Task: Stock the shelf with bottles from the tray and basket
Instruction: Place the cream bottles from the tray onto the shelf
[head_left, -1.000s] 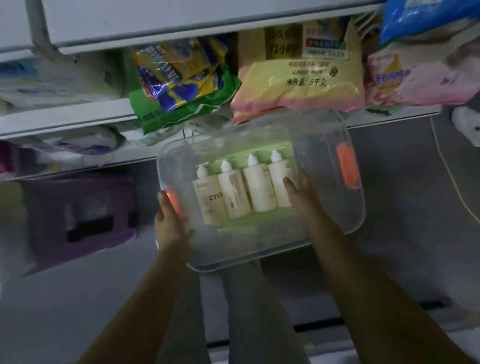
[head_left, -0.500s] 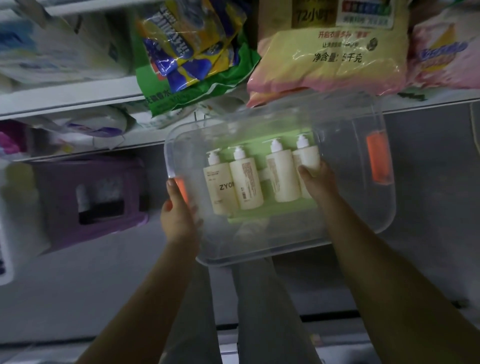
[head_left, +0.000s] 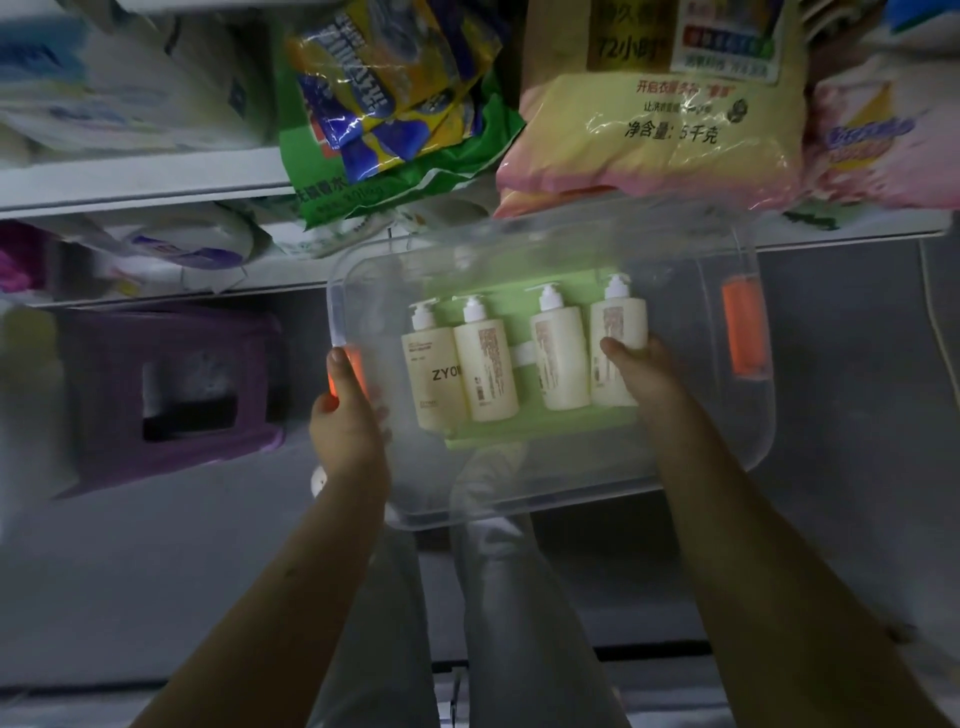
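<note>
Overhead, shelf (head_left: 130, 179) crammed to its front edge with soft bags, the yellow-pink bag (head_left: 660, 130) sagging over the lip just above the far rim of the clear basket (head_left: 691, 441). No obvious gap up there for bottles. Probable trouble: a pump head catching the bag's underside on the way up and dragging it off the edge.

Basket gripped on 1 side only: left hand (head_left: 345, 421) wrapped round the left orange handle (head_left: 356, 364), nothing on the right orange handle (head_left: 744, 327). Cannot tell what, if anything, supports it underneath. Risk of a dip toward the right edge with any slackening of that single grip, and of everything inside sliding that way.

Inside, green tray (head_left: 524, 426) flat on the basket floor, toward the far-left corner. On it, 4 pump bottles (head_left: 488, 369) apparently lying side by side, pumps toward the far edge, the left pair touching.

Right hand (head_left: 644, 374) down in the basket, thumb and fingers closed on the rightmost bottle (head_left: 618, 322) at the tray's right edge, low on its body. Smooth plastic, heavy if full: likely to slip or swing from so low a hold and to knock its close neighbour.
</note>
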